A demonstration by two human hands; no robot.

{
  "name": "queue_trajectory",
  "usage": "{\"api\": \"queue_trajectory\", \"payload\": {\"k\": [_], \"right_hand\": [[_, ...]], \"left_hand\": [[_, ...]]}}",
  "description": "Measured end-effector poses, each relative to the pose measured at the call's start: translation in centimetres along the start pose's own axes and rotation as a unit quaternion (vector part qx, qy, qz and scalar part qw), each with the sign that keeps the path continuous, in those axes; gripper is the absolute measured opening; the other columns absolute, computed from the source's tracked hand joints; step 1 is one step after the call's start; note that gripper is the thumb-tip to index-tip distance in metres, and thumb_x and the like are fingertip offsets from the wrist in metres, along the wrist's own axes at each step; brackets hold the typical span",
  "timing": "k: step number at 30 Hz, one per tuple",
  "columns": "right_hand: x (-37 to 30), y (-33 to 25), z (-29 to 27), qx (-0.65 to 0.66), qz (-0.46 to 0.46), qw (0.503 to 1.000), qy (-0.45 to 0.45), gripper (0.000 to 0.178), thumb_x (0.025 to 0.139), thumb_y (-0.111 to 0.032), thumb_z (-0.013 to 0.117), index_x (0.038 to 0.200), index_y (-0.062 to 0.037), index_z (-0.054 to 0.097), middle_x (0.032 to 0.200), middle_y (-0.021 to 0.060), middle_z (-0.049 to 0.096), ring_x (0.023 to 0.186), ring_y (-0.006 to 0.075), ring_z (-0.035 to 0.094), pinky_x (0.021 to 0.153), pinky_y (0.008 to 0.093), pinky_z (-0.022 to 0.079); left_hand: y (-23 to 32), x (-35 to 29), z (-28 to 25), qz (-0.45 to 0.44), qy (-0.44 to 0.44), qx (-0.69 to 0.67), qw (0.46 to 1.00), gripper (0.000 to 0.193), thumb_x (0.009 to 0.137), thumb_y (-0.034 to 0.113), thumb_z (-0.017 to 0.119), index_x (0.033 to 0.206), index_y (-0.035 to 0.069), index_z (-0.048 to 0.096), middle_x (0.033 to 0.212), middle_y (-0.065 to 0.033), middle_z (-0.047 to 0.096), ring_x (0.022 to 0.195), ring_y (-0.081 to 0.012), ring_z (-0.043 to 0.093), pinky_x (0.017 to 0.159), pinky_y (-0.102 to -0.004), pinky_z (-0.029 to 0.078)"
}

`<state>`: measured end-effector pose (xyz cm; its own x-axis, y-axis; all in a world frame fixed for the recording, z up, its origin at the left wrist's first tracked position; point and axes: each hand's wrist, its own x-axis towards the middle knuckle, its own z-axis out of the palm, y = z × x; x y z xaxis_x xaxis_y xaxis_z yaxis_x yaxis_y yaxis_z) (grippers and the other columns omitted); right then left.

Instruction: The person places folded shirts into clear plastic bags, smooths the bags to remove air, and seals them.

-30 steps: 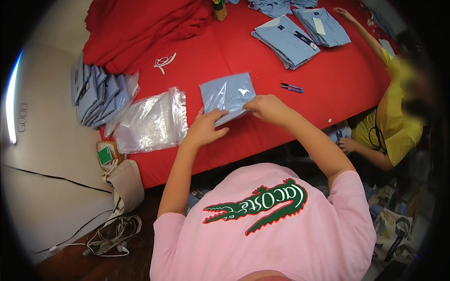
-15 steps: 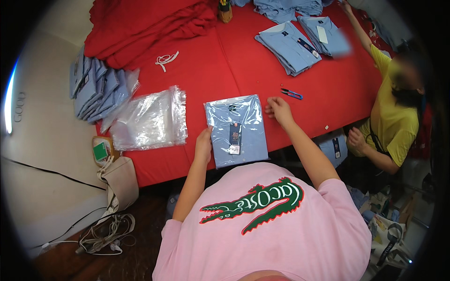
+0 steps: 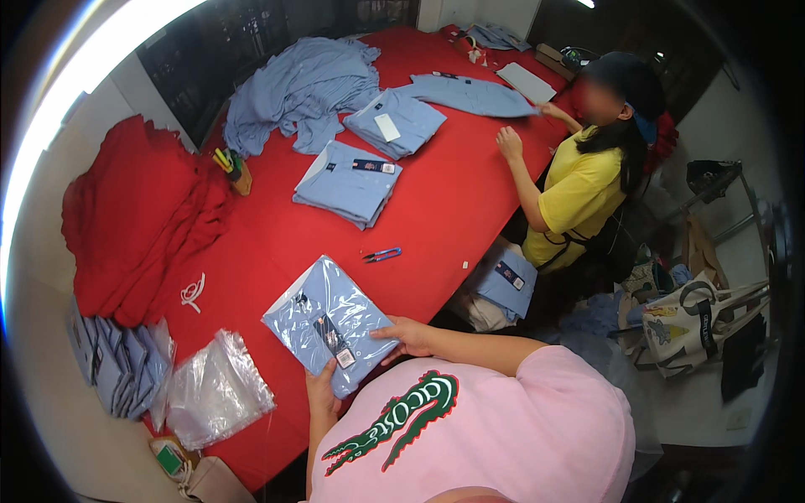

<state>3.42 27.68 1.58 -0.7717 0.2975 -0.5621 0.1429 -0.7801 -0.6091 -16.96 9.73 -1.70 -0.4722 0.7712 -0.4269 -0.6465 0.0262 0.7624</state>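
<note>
A folded light-blue shirt in a clear plastic bag (image 3: 317, 302) lies at the table's near edge, with a dark hang tag on its front. My left hand (image 3: 322, 392) grips its lower left edge, thumb on top. At the lower right edge, my right hand (image 3: 401, 337) has its thumb over the bag and its other fingers partly hidden underneath. A pile of clear plastic bags (image 3: 220, 390) is to the left of it. Blue-handled thread snips (image 3: 383, 255) rest beyond the bagged shirt.
Stacked bagged shirts (image 3: 117, 365) and a heap of red cloth (image 3: 138, 218) occupy the left side. Folded shirts (image 3: 344, 180) and a loose blue heap (image 3: 298, 88) are farther back. On the right, a co-worker in yellow (image 3: 579, 189) handles a blue garment (image 3: 474, 95).
My right hand has come down from beside the bagged shirt onto its right edge. The view has swung right. The co-worker now has both arms over the table.
</note>
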Motion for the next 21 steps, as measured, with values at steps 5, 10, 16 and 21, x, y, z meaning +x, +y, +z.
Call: {"api": "queue_trajectory", "payload": {"k": [5, 10, 16, 21], "right_hand": [[-1.2, -3.6, -1.3, -0.014, -0.101, 0.994, 0.033, 0.075, 0.101, -0.016, 0.075, 0.164, -0.0122, 0.034, 0.141, 0.0125, 0.065, 0.116, 0.0279, 0.073, 0.078, 0.0456, 0.069], [-2.6, -9.7, -5.9, -0.007, -0.124, 0.991, 0.039, 0.077, 0.100, -0.011, 0.075, 0.165, -0.0143, 0.036, 0.137, 0.0095, 0.068, 0.112, 0.0258, 0.075, 0.077, 0.0448, 0.069], [-4.0, -22.0, -14.5, 0.069, -0.311, 0.943, 0.097, 0.076, 0.099, -0.004, 0.073, 0.165, -0.0139, 0.038, 0.137, 0.0101, 0.068, 0.108, 0.0276, 0.076, 0.075, 0.0464, 0.070], [-5.1, -46.0, -21.0, 0.039, -0.509, 0.848, 0.146, 0.063, 0.099, -0.003, 0.069, 0.155, -0.0118, 0.043, 0.135, 0.0160, 0.066, 0.106, 0.0336, 0.075, 0.070, 0.0489, 0.070]], "left_hand": [[1.1, 3.7, 3.3, -0.021, -0.045, 0.048, 0.998, 0.058, 0.101, 0.010, 0.070, 0.154, 0.002, 0.048, 0.141, -0.0148, 0.065, 0.122, -0.0299, 0.068, 0.105, -0.0454, 0.056], [0.0, 5.7, 7.5, -0.059, -0.067, 0.047, 0.995, 0.055, 0.111, 0.035, 0.057, 0.154, 0.003, 0.047, 0.136, -0.0174, 0.068, 0.115, -0.0302, 0.072, 0.098, -0.0442, 0.058], [0.4, 8.9, 10.8, -0.076, -0.007, 0.054, 0.996, 0.052, 0.112, 0.037, 0.057, 0.153, 0.006, 0.048, 0.135, -0.0236, 0.068, 0.108, -0.0346, 0.075, 0.088, -0.0439, 0.063], [2.5, 9.8, 11.2, -0.026, 0.080, 0.035, 0.996, 0.050, 0.111, 0.034, 0.057, 0.151, 0.005, 0.048, 0.135, -0.0240, 0.068, 0.112, -0.0372, 0.074, 0.090, -0.0451, 0.063]]}}
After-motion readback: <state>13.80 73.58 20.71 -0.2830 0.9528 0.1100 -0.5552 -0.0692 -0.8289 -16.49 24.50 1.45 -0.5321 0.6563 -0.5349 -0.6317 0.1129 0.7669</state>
